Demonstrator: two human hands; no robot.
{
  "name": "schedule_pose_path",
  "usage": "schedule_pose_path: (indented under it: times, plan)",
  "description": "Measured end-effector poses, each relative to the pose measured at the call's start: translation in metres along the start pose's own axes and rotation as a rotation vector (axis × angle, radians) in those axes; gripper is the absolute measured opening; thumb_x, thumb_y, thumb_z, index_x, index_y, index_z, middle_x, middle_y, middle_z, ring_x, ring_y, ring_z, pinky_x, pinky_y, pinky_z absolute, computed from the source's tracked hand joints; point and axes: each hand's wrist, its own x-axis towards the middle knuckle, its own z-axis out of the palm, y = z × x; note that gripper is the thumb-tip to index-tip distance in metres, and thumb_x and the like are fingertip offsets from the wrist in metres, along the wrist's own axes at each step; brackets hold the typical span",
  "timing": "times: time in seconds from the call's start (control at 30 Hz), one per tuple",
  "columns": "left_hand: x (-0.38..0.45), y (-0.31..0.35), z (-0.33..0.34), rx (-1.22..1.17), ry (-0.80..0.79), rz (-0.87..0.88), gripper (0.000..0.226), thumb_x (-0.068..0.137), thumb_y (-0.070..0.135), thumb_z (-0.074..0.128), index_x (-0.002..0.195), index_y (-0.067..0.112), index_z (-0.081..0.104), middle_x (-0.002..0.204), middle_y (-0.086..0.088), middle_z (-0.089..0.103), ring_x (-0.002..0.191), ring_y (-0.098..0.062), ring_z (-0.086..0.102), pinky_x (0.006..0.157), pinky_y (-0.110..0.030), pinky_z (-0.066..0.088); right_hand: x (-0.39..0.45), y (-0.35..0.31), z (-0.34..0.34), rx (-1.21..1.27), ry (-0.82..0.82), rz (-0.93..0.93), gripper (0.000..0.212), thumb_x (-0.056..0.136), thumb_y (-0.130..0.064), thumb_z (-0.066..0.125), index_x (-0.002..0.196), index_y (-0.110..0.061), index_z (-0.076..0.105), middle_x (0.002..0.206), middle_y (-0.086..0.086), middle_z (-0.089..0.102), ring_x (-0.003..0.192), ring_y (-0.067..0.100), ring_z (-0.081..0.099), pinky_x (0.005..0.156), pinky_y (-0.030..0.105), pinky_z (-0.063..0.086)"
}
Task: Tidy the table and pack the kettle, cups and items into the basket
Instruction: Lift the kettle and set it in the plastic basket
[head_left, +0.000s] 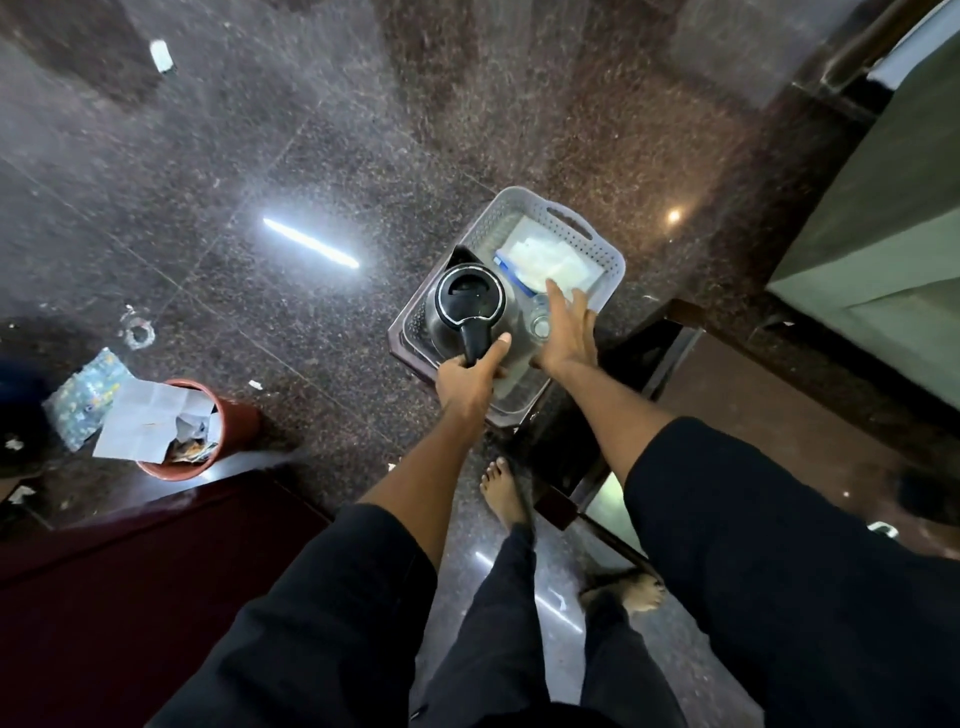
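Note:
A grey perforated plastic basket (563, 218) sits on a small dark table (402, 345). Inside its left side stands a steel kettle (467, 301) with a black lid and black handle. My left hand (467, 379) is closed around the kettle's handle. White packets (545, 260) with a blue edge lie in the basket's far right part. A clear glass cup (540, 319) stands just below them. My right hand (569, 332) hovers flat over the cup and packets, fingers spread, holding nothing.
A red-brown bin (234, 415) stuffed with paper stands on the floor at the left, with scraps of litter around it. A maroon surface (130, 597) fills the lower left. A wooden frame (649, 358) and a green-grey block (883, 234) lie to the right. My bare feet stand below the table.

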Motion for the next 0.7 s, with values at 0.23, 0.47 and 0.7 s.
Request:
schedule_pose_path:
  times: [0.23, 0.47, 0.7]
  plan:
    - [0.017, -0.005, -0.015, 0.071, -0.005, 0.193, 0.06, 0.07, 0.061, 0.086, 0.054, 0.007, 0.066, 0.052, -0.007, 0.061, 0.05, -0.015, 0.054, 0.053, -0.035, 0.044, 0.027, 0.01, 0.017, 0.052, 0.006, -0.024, 0.077, 0.087, -0.015, 0.071, 0.15, -0.039, 0.033, 0.151, 0.009, 0.027, 0.132, 0.037, 0.038, 0.099, 0.047, 0.044]
    - [0.028, 0.05, -0.022, 0.19, 0.178, 0.408, 0.071, 0.068, 0.069, 0.082, 0.05, 0.009, 0.048, 0.051, 0.005, 0.038, 0.048, -0.01, 0.039, 0.044, -0.039, 0.042, 0.028, 0.012, 0.014, 0.022, 0.04, -0.092, 0.085, 0.078, -0.002, 0.079, 0.145, -0.037, 0.041, 0.139, 0.007, 0.034, 0.128, 0.034, 0.04, 0.096, 0.046, 0.049]
    - [0.017, 0.086, -0.063, 0.27, 0.12, 0.422, 0.081, 0.06, 0.076, 0.083, 0.054, 0.0, 0.054, 0.048, -0.008, 0.049, 0.046, -0.015, 0.048, 0.041, -0.05, 0.047, 0.022, 0.008, 0.014, -0.011, -0.001, -0.185, 0.082, 0.077, 0.0, 0.078, 0.144, -0.033, 0.045, 0.135, 0.006, 0.039, 0.128, 0.032, 0.045, 0.097, 0.038, 0.047]
